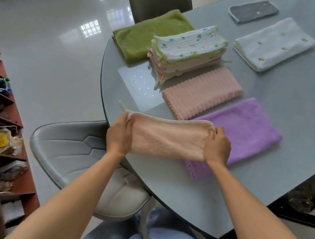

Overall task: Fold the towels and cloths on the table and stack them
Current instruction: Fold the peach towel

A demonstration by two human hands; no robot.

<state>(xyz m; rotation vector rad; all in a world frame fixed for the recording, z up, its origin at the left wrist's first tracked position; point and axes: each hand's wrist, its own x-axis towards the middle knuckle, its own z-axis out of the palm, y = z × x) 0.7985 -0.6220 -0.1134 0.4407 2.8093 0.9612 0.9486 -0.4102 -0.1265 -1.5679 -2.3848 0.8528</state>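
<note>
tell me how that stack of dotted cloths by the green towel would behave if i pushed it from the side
The stack of dotted cloths would probably shear rather than slide as a block: its layers are thin, soft and already unevenly aligned, with loose edges sticking out. The smooth glossy table likely offers little grip, so the bottom may slip toward the green towel.

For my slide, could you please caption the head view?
Both hands, left hand and right hand, hold a peach cloth over the table.

A folded peach terry cloth with cream edging (167, 138) is stretched flat at the near table edge, overlapping a purple fleece towel (248, 134).
</note>
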